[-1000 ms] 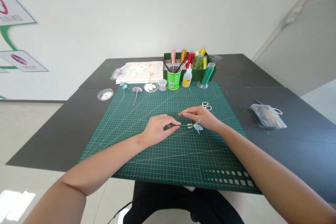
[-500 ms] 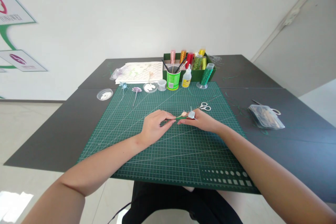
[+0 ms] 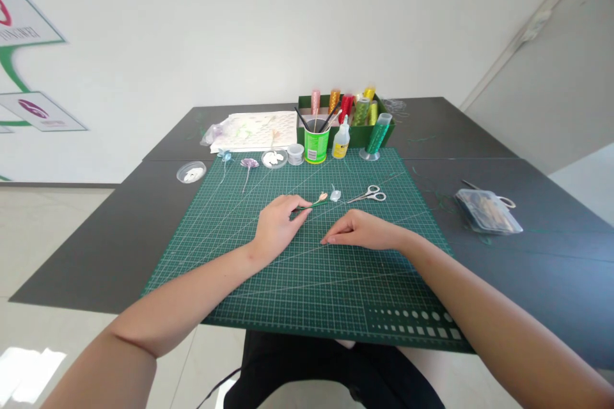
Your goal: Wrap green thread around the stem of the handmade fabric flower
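My left hand [image 3: 279,222] pinches the green stem of a small artificial flower [image 3: 323,197] with a pale peach head, which points to the right. Just beyond that head is a small whitish-blue piece [image 3: 335,194], too small to name. My right hand [image 3: 362,230] is closed in a pinch low over the green cutting mat [image 3: 297,287], apart from the left hand. What its fingertips hold, if anything, is too fine to make out. Scissors [image 3: 373,193] with white handles lie behind the right hand.
Along the back stand a green can [image 3: 316,145] of brushes, a glue bottle [image 3: 341,140], a teal thread spool [image 3: 378,137] and a box [image 3: 359,135] of spools. Left are a purple flower [image 3: 249,163], a blue flower [image 3: 224,155] and a dish [image 3: 191,172]. A plastic case [image 3: 488,212] lies right.
My right hand has drawn away from the left, down toward me. The left hand's flower has shifted slightly left. The whitish-blue piece, earlier beside my right fingers, now shows apart from them.
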{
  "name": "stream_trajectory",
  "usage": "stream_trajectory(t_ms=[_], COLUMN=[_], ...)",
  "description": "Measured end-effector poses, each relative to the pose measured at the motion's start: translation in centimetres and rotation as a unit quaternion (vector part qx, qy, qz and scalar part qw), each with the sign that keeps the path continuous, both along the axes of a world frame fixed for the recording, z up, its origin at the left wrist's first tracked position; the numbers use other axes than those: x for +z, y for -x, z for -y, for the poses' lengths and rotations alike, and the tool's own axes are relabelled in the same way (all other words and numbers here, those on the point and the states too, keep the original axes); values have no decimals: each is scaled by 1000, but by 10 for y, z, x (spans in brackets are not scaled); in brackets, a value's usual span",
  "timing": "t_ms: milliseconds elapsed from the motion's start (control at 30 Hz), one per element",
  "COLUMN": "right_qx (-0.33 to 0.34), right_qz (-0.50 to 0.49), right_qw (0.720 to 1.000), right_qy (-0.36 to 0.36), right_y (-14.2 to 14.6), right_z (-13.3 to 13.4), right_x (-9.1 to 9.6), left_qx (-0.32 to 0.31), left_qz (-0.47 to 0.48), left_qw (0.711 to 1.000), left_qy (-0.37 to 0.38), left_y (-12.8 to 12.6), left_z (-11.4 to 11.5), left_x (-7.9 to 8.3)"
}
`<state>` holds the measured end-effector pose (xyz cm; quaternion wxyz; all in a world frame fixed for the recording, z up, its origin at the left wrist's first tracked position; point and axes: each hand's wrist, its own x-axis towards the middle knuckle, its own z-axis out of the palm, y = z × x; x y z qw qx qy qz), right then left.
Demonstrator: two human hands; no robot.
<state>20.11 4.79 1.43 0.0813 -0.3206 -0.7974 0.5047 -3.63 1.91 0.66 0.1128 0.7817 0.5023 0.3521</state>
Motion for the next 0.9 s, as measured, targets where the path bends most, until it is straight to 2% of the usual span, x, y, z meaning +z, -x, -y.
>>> stream_trajectory(t_ms=[233,433,633,767,900], right_qx=[47,37,-35,-125,-179], right_qz=[-10,-57,-139,-196,-234], right_qw=[999,997,989,970,953], right_qy=[17,25,43,75,68], right_y=[3,-2,-8,-10,-10], right_z=[8,9,9,11,11], right_x=[5,20,28,30,26], left_qx=[6,-29,-138,-165,-170], left_qz=[-38,-75,-145,-167,-145], left_qw=[999,997,979,965,964], left_qy=[28,14,-34,-113,-147], left_y=[0,1,-1,-3,-3], left_z=[-1,1,8,10,11], left_x=[0,-2,1,3,5])
